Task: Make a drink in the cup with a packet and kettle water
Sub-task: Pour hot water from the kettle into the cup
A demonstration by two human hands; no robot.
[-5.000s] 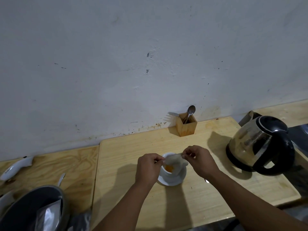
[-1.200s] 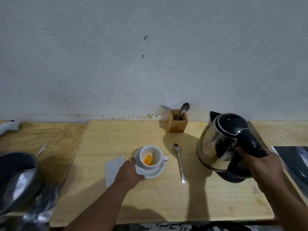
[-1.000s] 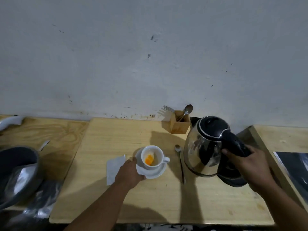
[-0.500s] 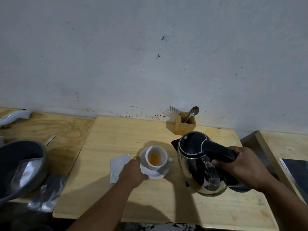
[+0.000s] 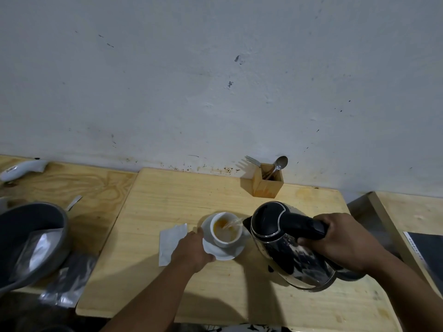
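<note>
A white cup with orange powder stands on a white saucer on the wooden table. My left hand grips the saucer's left rim. My right hand holds the black handle of the steel kettle, which is tilted left with its spout over the cup. A thin stream of water runs from the spout into the cup. The torn white packet lies flat on the table just left of my left hand.
A wooden holder with a fork and spoon stands at the wall. A grey bowl with a foil pouch sits at the left, more foil below it. A white tool lies far left. A dark sheet is at the right.
The kettle has tipped further left and water now pours into the cup. My left hand stays on the saucer. Five seconds ago both hands held the packet over the cup.
</note>
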